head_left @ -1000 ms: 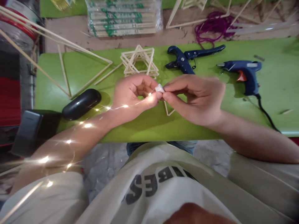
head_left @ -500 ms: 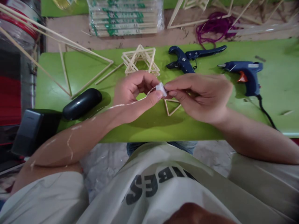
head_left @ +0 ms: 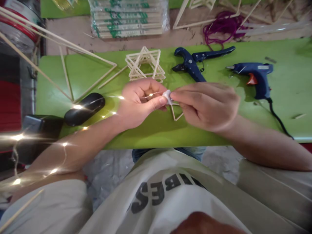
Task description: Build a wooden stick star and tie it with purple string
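Between my two hands is a small whitish piece [head_left: 167, 95], joined to a thin wire of lit fairy lights [head_left: 151, 95]. My left hand [head_left: 143, 100] pinches the piece between thumb and fingers. The wire runs from there across my left wrist and hangs over my forearm, its bulbs glowing. My right hand [head_left: 207, 104] is closed at the piece's right side; anything within those fingertips is too small to make out. Behind the hands sits a star-shaped stick frame [head_left: 157, 70]. A small stick triangle [head_left: 174, 113] lies partly hidden under my right hand.
Blue cutters [head_left: 191, 63] and a blue glue gun [head_left: 260, 73] lie on the green table [head_left: 156, 136]. A black oval case [head_left: 85, 109] and dark box [head_left: 41, 136] are at left, below a large stick frame [head_left: 92, 58]. Wrapped sticks [head_left: 129, 19] and purple cord [head_left: 220, 29] lie behind.
The fairy lights, unlit before, now glow along the wire. My right hand has shifted slightly down, and the whitish piece has turned a little.
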{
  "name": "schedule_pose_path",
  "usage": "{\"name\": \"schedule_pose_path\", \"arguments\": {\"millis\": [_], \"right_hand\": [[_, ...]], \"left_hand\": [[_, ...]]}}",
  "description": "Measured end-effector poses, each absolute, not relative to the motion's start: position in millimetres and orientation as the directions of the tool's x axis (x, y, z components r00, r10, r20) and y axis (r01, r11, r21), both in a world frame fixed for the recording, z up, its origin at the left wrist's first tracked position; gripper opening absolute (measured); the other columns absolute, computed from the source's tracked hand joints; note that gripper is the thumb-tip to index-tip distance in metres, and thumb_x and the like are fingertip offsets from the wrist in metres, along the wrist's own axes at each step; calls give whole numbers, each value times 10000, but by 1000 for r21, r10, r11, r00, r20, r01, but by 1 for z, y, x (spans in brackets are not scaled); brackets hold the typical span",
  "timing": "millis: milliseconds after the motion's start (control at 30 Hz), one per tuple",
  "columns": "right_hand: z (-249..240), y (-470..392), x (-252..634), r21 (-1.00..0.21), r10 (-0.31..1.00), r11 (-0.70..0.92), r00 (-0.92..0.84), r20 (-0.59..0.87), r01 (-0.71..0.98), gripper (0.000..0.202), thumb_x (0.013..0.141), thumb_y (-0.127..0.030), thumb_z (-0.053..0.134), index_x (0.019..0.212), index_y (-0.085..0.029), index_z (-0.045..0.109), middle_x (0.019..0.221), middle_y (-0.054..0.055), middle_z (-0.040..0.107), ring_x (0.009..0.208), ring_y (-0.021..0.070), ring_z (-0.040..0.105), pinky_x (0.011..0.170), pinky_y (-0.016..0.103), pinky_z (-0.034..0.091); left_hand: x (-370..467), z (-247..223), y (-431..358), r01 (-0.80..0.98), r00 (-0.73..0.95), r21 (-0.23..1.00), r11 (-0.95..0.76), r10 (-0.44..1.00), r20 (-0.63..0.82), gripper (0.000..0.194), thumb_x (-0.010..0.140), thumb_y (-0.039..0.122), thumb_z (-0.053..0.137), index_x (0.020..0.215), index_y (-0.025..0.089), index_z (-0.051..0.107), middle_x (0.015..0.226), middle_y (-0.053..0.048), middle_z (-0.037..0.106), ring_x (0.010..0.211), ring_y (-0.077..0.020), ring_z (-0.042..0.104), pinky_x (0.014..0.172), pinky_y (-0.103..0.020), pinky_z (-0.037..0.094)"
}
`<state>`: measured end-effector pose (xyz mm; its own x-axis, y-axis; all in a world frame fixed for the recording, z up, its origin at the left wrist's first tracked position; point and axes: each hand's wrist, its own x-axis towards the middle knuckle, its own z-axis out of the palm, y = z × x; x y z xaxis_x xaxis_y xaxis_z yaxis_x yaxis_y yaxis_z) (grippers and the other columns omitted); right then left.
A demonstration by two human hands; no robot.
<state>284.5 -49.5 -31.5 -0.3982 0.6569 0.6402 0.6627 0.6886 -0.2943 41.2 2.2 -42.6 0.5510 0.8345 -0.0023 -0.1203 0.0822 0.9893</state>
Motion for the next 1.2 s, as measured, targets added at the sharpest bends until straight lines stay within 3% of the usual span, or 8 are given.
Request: {"name": "schedule_pose_path", "arguments": {"millis": [100, 367, 567, 767, 1033, 1200], "right_hand": [[-32, -51, 283, -103, 508, 739, -451, 734, 666, 231, 1151, -121, 620, 1227, -247, 798, 1069, 2, 930, 759, 156, 844, 635, 312, 631], [-32, -56, 278, 44, 447, 697, -481, 754, 716, 119, 1134, -122, 673, 1187, -194, 751, 944, 23, 865, 693, 156, 747, 565, 340, 545], [-33, -59, 277, 51, 469, 687, -497, 730, 725, 131, 1133, -126, 662, 1212, -179, 753, 961, 39, 861, 734, 175, 781, 593, 320, 600], [-32, -57, 277, 34, 489, 699, -512, 707, 714, 131, 1163, -129, 631, 1160, -171, 755, 938, 31, 854, 690, 157, 751, 561, 319, 580], [-37, -60, 283, -3, 533, 712, -537, 655, 703, 137, 1162, -149, 657, 1244, -181, 762, 1016, 31, 860, 813, 175, 798, 687, 323, 659], [-35, -59, 283, 32, 532, 709, -563, 633, 705, 130, 1189, -163, 631, 1237, -190, 749, 1012, 22, 875, 762, 153, 790, 638, 302, 639]], "left_hand": [[42, -42, 3, -114, 540, 991, 76, 842, -3, 530, 810, 627, 1103, 972, 192, 846, 899, -16, 863, 743, -133, 818, 736, -264, 747], [43, -39, 1, -112, 535, 987, 118, 844, -40, 505, 804, 618, 1108, 930, 208, 843, 879, -20, 862, 734, -155, 821, 736, -296, 756], [44, -43, 0, -115, 534, 976, 188, 840, -99, 560, 783, 645, 1114, 937, 187, 830, 870, -20, 855, 721, -144, 809, 680, -278, 737], [44, -45, 0, -162, 554, 953, 254, 823, -126, 506, 759, 534, 1156, 942, 183, 841, 848, -19, 853, 703, -128, 784, 651, -261, 712], [44, -43, -4, -135, 535, 966, 222, 836, -117, 553, 807, 615, 1110, 969, 173, 822, 878, -31, 859, 723, -147, 815, 672, -279, 717], [42, -49, -4, -139, 546, 966, 218, 831, -109, 509, 839, 586, 1100, 994, 190, 821, 898, -21, 870, 685, -128, 798, 672, -278, 710]]}}
